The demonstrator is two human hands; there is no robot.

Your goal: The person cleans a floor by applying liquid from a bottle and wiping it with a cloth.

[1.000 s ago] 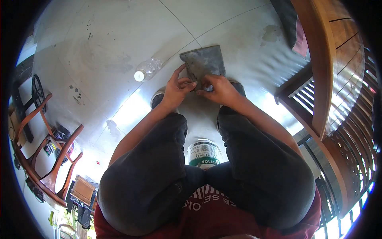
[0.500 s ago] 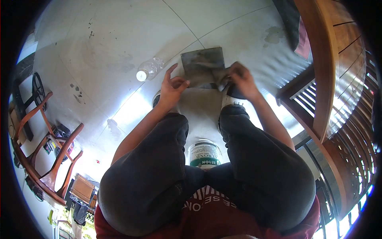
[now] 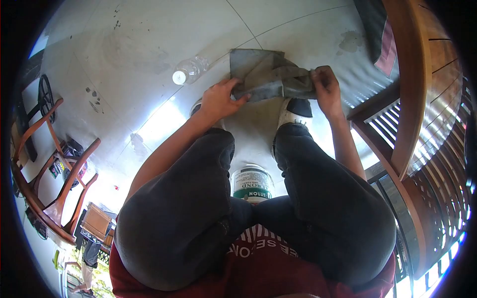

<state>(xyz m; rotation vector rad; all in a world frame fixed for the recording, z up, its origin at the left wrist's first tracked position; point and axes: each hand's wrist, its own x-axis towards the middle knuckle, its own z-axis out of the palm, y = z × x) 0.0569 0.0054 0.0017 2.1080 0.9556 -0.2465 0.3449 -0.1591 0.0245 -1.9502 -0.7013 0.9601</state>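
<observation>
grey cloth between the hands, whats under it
Pale floor shows around the grey cloth, and a shoe shows by its right end; whatever lies beneath it is covered.

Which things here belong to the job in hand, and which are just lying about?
In the job:
- grey sheet, pinched by the right hand
- left hand at the sheet's other side

Probably just lying about:
- clear bottle, white cap on
- labelled tub, though its use isn't clear
</observation>
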